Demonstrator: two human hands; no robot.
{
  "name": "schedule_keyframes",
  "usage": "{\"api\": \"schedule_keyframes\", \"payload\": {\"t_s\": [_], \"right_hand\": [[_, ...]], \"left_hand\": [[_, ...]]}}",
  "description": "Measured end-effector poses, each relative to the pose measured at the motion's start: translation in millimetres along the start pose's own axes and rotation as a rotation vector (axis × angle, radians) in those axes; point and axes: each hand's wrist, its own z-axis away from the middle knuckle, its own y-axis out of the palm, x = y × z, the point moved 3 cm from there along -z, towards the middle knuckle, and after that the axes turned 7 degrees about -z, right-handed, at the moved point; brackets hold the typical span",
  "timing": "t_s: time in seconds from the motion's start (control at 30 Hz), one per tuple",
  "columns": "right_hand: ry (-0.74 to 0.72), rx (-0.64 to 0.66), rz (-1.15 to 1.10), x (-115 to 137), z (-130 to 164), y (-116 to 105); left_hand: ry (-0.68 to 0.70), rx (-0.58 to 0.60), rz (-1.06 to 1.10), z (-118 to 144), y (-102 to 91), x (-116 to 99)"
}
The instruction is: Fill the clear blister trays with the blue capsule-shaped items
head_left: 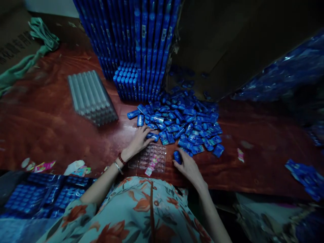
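My left hand (140, 140) is closed around a small blue packet (152, 136) at the near edge of a loose pile of similar blue packets (187, 118). Another blue packet (177, 157) sits between the thumb and fingers of my right hand (186, 165), just in front of the pile. Between my hands, close to my body, lies a clear plastic tray (160, 157) with rows of moulded hollows. A small pink and white paper piece (152, 166) shows on it. My left forearm and hand hide part of the tray's left side.
Behind the pile rises a tall stack of blue packs (149, 50), beside an open cardboard box (199, 67). Stacked clear trays (91, 96) stand left. More blue packs (27, 197) lie below the table's front edge. Green cloth (42, 37) hangs far left.
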Motion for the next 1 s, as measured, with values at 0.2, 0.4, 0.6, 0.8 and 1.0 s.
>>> {"api": "schedule_keyframes", "payload": {"t_s": [0.2, 0.4, 0.6, 0.8, 1.0], "right_hand": [[0.101, -0.242, -0.812, 13, -7, 14], [-0.231, -0.143, -0.340, 60, -24, 31], [-0.246, 0.039, 0.361, 86, -28, 32], [-0.198, 0.130, 0.598, 112, -30, 27], [-0.219, 0.134, 0.592, 105, -29, 26]], "left_hand": [[0.202, 0.379, -0.286, -36, 8.6, 4], [0.185, 0.354, -0.169, -19, -1.3, 31], [0.157, 0.316, -0.346, -15, -9.7, 22], [0.219, 0.512, -0.399, -38, 7.5, -12], [0.109, 0.281, 0.054, -20, -19.6, 10]]}}
